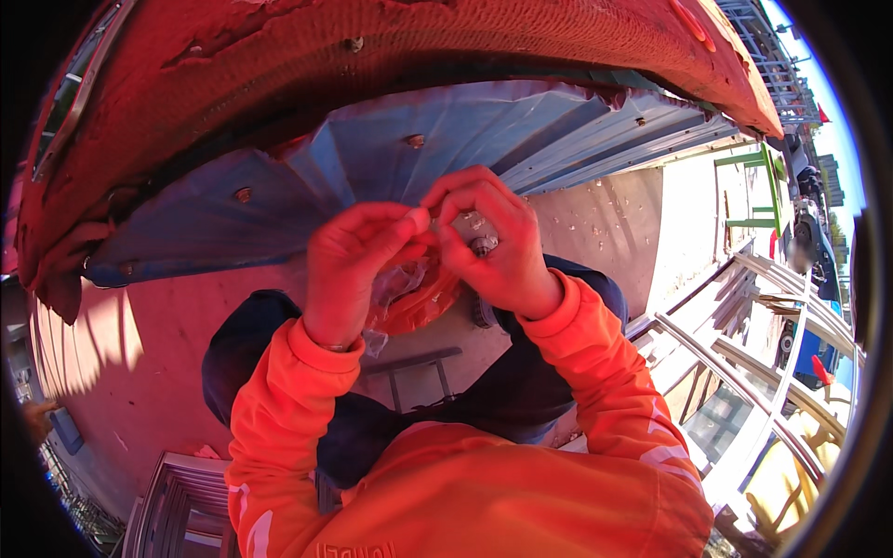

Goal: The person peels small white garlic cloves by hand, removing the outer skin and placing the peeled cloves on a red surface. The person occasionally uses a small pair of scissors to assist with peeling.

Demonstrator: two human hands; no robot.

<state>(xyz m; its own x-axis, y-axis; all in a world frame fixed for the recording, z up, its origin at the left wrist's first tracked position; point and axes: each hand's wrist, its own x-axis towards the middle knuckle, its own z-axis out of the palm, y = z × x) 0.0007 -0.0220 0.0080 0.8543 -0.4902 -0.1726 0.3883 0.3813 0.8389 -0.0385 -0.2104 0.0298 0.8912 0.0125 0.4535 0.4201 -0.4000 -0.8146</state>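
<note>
My left hand [344, 265] and my right hand [502, 246] are raised close together, thumbs and fingers pinched, their tips almost meeting. Whatever lies between the fingertips is too small or too hidden to make out. Just below them is crumpled clear plastic [400, 282]; I cannot tell whether a hand grips it. An orange thing [423, 309], partly covered by the plastic and my hands, shows between my knees. Beyond my fingers runs a blue ribbed metal sheet [409, 153] with a rusty bolt head [415, 141] in it.
A worn red covering [279, 65] overhangs the sheet. Between my legs stands a dark metal frame [409, 363]. Pale metal frames [735, 372] are piled at right, near a green frame [772, 191]. More stacked metal frames [181, 502] lie at lower left.
</note>
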